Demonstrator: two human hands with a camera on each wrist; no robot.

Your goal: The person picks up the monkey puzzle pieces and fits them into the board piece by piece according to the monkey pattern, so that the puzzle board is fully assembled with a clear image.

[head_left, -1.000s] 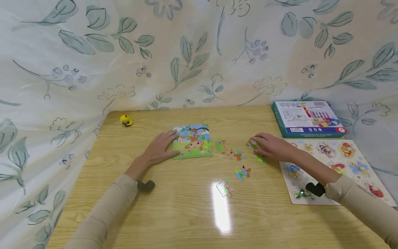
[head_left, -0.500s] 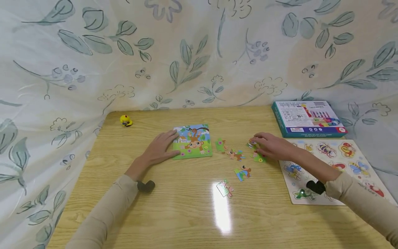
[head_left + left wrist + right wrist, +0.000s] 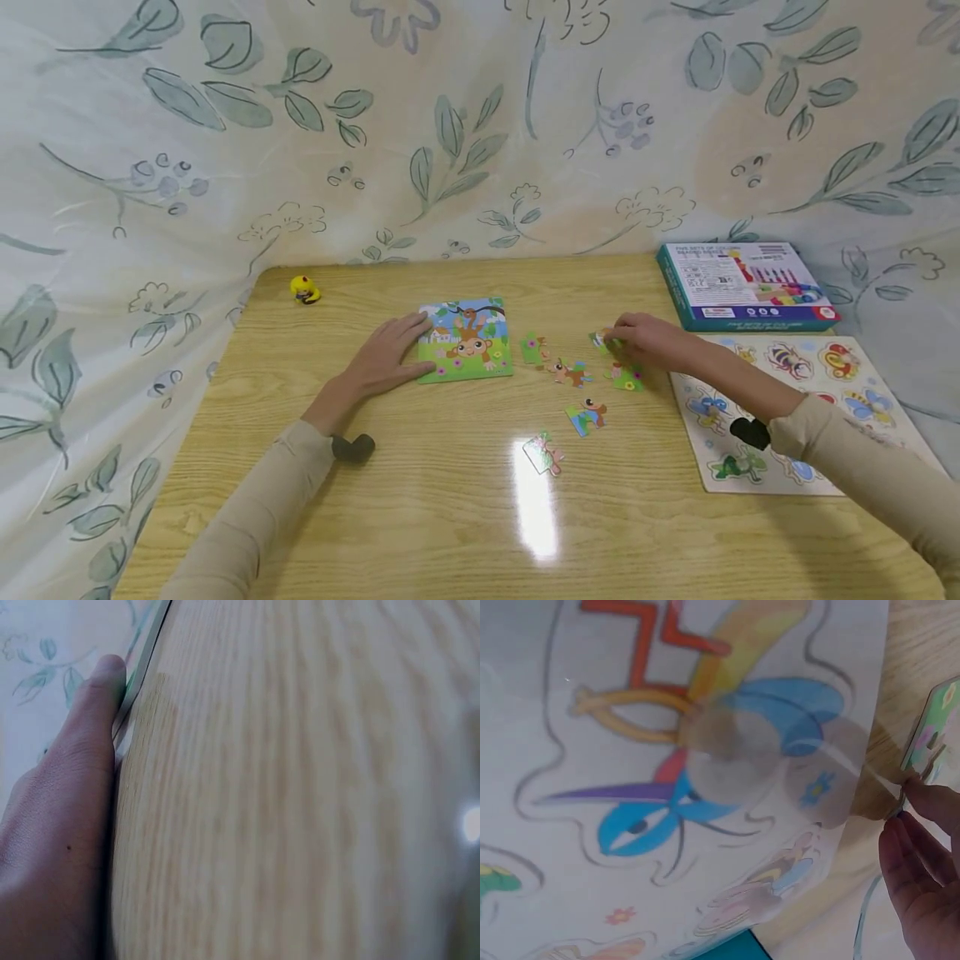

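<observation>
My left hand [image 3: 382, 360] rests at the left edge of a square monkey picture puzzle [image 3: 480, 363], fingers extended along its side. In the left wrist view the thumb [image 3: 97, 697] lies against the board's edge. My right hand [image 3: 654, 343] pinches a small jigsaw piece [image 3: 598, 340] between thumb and fingertips; the hand partly covers it. Just below that hand lies a green piece with flowers [image 3: 628, 380]. Between the hands are a green piece [image 3: 533, 350] and a brown animal piece [image 3: 572, 375]. Nearer the front lie a blue-and-brown piece [image 3: 585, 417] and a pinkish one [image 3: 543, 456].
A white insect board [image 3: 701, 450] lies under the right forearm. Behind it stands a teal-sided box [image 3: 731, 279]. A small yellow toy figure [image 3: 303, 290] sits at the table's back left. A floral cloth [image 3: 480, 125] hangs behind the wooden table [image 3: 405, 517].
My right hand has shifted slightly up and left with the jigsaw piece, uncovering more of the flowered piece below it. The left hand has stayed at the monkey puzzle.
</observation>
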